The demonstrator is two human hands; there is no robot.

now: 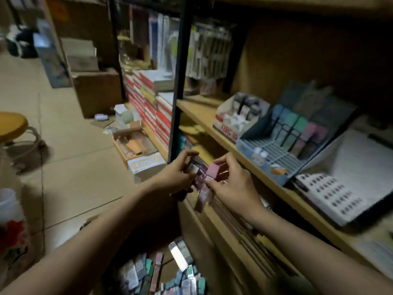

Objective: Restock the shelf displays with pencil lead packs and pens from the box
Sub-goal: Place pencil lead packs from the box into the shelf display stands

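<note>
My left hand (176,175) grips a small bunch of dark and pink pencil lead packs (194,169) in front of the shelf edge. Close beside it, my right hand (231,184) pinches a pink lead pack (212,170); another pink pack (202,198) hangs just below my fingers. On the shelf to the right stands a blue slotted display (268,152) with a row of blue, green and pink packs at its back. The box (161,273) at the bottom of the view holds several loose packs in mixed colours.
A white and red carton (231,122) of small items sits left of the blue display, and a white perforated tray (331,194) lies to its right. A black upright post (178,81) divides the shelves. Stacked books, cardboard boxes and a yellow stool (12,126) stand on the floor at left.
</note>
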